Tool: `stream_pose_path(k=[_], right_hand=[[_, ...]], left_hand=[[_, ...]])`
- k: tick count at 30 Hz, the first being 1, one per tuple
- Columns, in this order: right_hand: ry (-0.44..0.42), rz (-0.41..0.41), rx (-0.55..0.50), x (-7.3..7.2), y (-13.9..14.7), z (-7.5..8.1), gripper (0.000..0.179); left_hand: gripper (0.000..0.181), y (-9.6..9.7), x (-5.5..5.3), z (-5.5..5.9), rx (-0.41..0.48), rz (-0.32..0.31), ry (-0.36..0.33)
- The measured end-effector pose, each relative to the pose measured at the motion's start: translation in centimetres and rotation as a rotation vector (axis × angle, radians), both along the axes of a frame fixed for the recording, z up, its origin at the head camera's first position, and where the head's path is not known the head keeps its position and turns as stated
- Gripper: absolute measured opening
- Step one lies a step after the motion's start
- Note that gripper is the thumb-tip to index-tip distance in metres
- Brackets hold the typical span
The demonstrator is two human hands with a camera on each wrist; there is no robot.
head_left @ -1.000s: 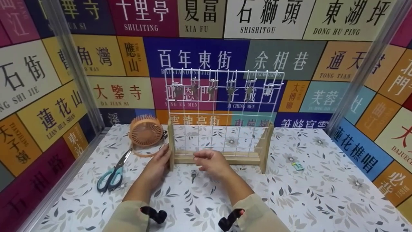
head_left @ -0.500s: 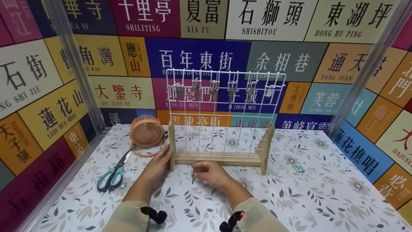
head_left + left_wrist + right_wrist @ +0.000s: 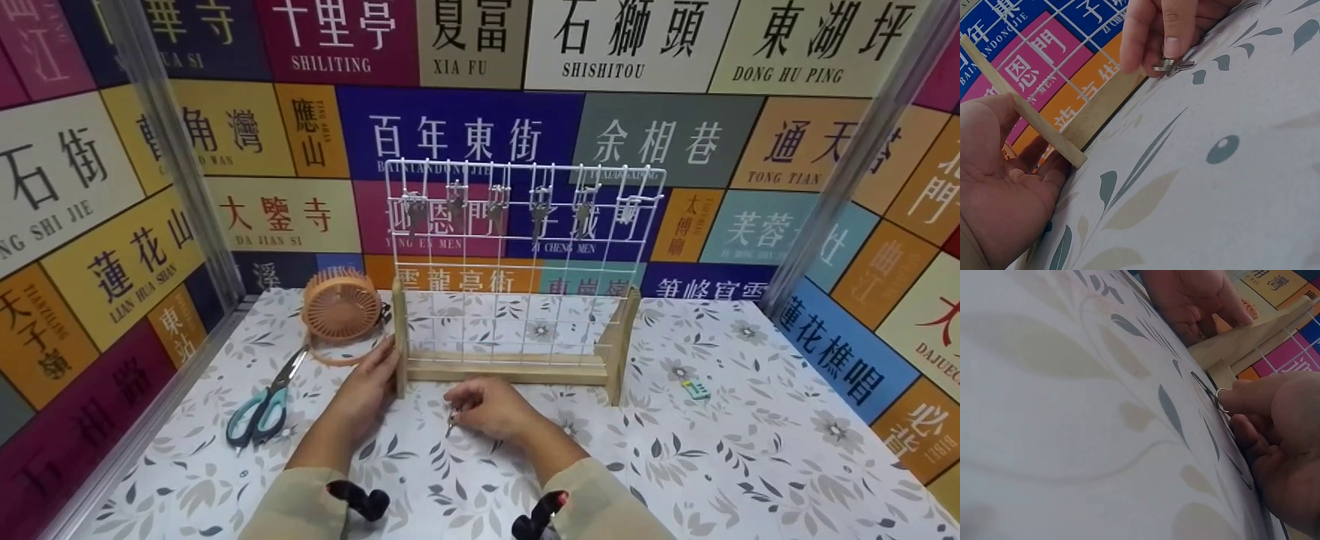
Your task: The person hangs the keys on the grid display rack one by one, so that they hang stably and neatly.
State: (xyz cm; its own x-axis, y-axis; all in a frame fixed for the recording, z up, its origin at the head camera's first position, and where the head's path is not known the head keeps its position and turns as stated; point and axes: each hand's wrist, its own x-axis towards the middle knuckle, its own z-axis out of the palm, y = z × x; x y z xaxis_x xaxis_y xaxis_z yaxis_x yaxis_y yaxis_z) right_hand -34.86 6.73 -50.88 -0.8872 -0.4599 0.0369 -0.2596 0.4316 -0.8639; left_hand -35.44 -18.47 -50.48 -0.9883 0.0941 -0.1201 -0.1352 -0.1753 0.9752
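A white wire grid rack (image 3: pixel 517 266) with a wooden stand (image 3: pixel 502 373) faces me, and several bunches of keys (image 3: pixel 538 210) hang from hooks near its top. My left hand (image 3: pixel 367 386) holds the stand's left post (image 3: pixel 1044 126), thumb on one side and fingers on the other. In front of the stand's base, my right hand (image 3: pixel 487 409) pinches a small bunch of keys (image 3: pixel 451 427) low over the cloth. Its ring shows at the thumb and fingertips in the right wrist view, where a key (image 3: pixel 1204 387) points away from the hand (image 3: pixel 1280 433).
An orange fan (image 3: pixel 341 311) stands behind my left hand. Scissors (image 3: pixel 259 416) with teal and black handles lie left of my forearm. A small green and white item (image 3: pixel 694 387) lies right of the rack on the floral tablecloth (image 3: pixel 720 465). Sign-covered walls enclose the back and sides.
My right hand has come down from in front of the stand's base to the keys on the cloth and taken hold of them. The left hand has stayed at the post.
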Motion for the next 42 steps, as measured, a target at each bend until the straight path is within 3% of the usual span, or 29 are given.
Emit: stream_pose_path(k=[10,17,21,29,42], right_hand=[[0.002,-0.066,0.000,0.0,0.1,-0.1,0.019],[-0.105,-0.157,-0.157,-0.4,0.3,0.4,0.020],[-0.131,-0.175,-0.277,-0.6,0.6,1.5,0.027],[-0.120,-0.216,-0.412,-0.7,3.0,5.3,0.027],[-0.029,-0.325,-0.379,0.5,11.3,8.8,0.029]], left_hand=[[0.058,-0.1,0.0,0.1,-0.015,0.004,-0.018],[0.057,0.1,-0.1,0.0,-0.019,0.016,0.004],[0.056,0.1,-0.2,-0.1,-0.034,0.030,-0.004],[0.057,0.0,0.0,-0.1,-0.072,0.038,-0.016],[0.057,0.1,0.0,0.1,-0.025,0.025,-0.053]])
